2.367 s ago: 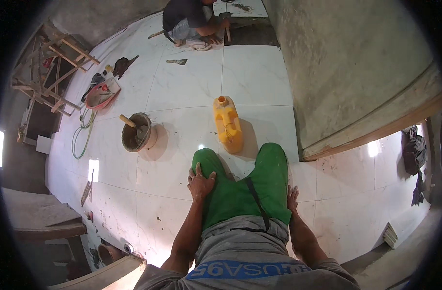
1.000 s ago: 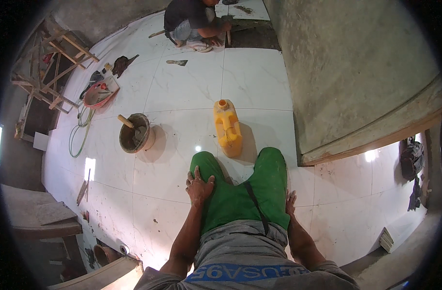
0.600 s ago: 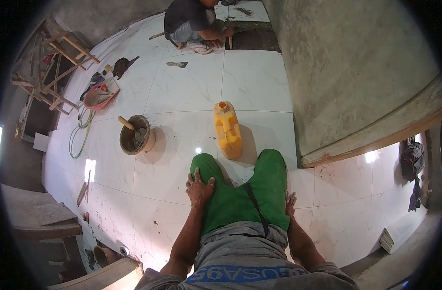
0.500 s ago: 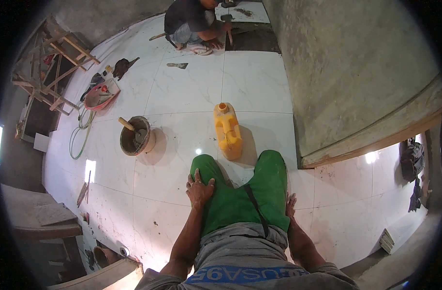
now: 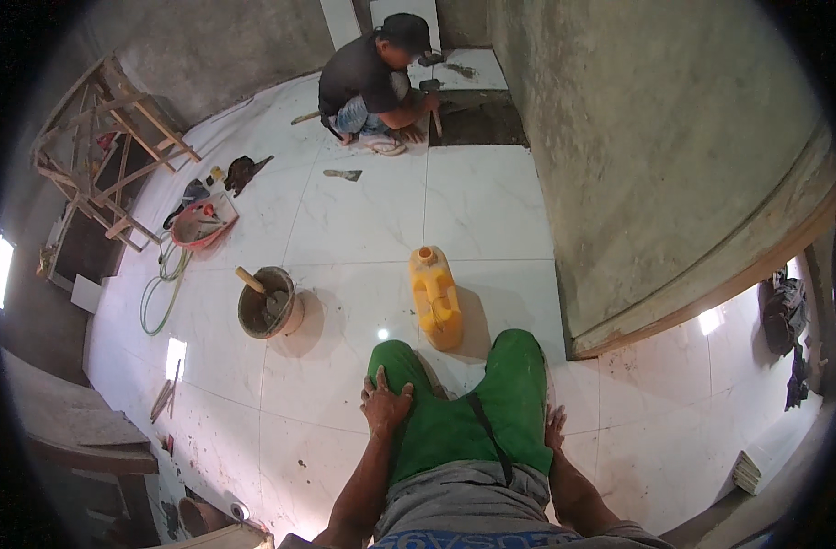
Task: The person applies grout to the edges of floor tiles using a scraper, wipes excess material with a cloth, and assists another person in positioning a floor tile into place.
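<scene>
Hands rest flat: left hand (image 5: 386,405) lies with spread fingers on the green knee (image 5: 395,371), right hand (image 5: 554,428) beside the other knee, grasping nothing. Yellow jug (image 5: 434,296) stands just past the knees. Best to push up slowly.

The left hand (image 5: 386,407) rests flat on the green trousers (image 5: 455,412), the right hand (image 5: 554,428) beside them, a yellow jug (image 5: 434,297) just ahead on the tiled floor (image 5: 345,220).

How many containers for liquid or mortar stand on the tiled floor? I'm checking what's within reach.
2: a yellow jerrycan upright just ahead of the green-trousered knees, and a mortar bucket to its left. More may be hidden in the clutter.
</scene>
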`<state>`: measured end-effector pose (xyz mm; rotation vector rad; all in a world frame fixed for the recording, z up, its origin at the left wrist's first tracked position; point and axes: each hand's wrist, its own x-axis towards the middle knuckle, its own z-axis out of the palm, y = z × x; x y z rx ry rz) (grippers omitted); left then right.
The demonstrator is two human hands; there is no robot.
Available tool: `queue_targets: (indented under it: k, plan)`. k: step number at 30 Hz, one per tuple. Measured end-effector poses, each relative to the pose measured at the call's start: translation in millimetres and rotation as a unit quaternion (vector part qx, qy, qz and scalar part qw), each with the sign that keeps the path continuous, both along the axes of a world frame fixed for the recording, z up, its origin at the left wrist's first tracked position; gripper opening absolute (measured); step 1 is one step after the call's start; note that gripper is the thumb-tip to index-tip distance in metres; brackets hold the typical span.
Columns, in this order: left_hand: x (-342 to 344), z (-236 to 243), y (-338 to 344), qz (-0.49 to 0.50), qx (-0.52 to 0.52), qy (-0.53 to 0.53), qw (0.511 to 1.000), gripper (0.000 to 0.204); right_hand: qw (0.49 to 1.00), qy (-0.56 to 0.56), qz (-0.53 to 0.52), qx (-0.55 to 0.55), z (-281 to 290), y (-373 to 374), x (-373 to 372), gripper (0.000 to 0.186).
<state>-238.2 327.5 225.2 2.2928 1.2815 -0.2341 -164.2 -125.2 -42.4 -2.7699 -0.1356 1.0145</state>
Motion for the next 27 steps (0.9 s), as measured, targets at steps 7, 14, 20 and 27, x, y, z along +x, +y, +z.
queue_targets:
  k: [7, 14, 20, 27]
  plan:
    - [-17.8, -12.3, 3.7, 0.005, 0.006, 0.025, 1.000, 0.101, 0.990, 0.064, -0.090, 0.088, -0.8, 5.4, -15.1, 0.080]
    - [20.2, -4.9, -12.3, -0.019, -0.026, 0.000, 0.999, 0.101, 0.996, -0.063, -0.044, 0.045, -42.8, -42.3, 11.7, 0.105]
    - [6.5, -0.5, -0.7, -0.004, 0.002, 0.019, 1.000, 0.101, 0.996, 0.030, -0.045, 0.067, 14.5, -0.3, 9.1, 0.112]
    - [-12.5, -25.7, 6.6, 0.009, -0.065, 0.076, 0.995, 0.116, 0.974, 0.076, -0.189, 0.105, -11.8, -7.4, -9.5, 0.098]
